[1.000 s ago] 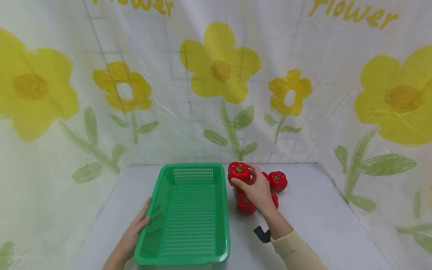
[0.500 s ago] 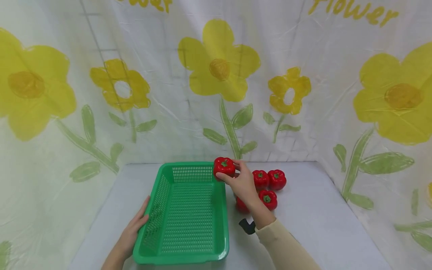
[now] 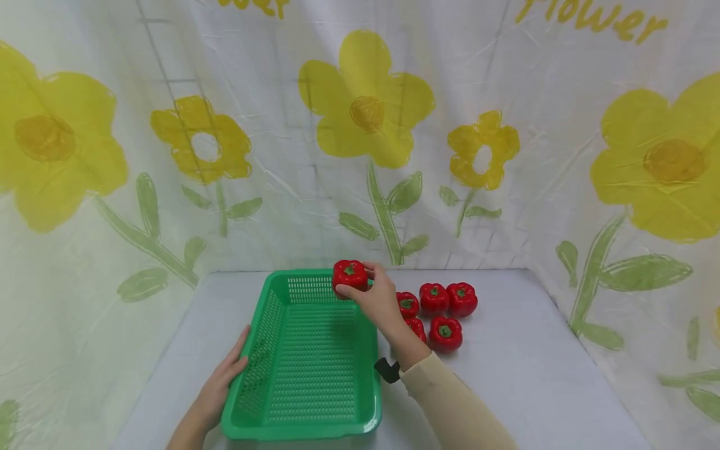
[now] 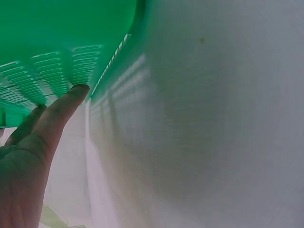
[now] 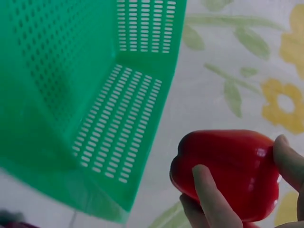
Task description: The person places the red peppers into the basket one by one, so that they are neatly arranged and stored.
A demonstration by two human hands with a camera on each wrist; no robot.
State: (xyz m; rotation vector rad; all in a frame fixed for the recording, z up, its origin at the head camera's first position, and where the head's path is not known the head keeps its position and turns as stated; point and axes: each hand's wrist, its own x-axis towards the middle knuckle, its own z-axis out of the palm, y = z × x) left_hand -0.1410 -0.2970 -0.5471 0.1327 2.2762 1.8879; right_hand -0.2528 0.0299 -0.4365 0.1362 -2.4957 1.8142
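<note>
My right hand grips a red bell pepper above the far right part of a green plastic basket. In the right wrist view the pepper lies between thumb and fingers, beside the slotted basket wall. My left hand rests against the outside of the basket's left wall. Its fairly straight fingers touch the slotted side in the left wrist view. No items lie on the visible basket floor. Several other red bell peppers are grouped right of the basket, one partly hidden by my right arm.
A white table bears the basket and peppers. A white curtain with painted yellow flowers hangs behind and at both sides. A small black object shows at my right wrist, by the beige sleeve.
My right hand has carried the bell pepper leftward from the group of peppers to above the basket. The left hand and the basket have stayed nearly in place.
</note>
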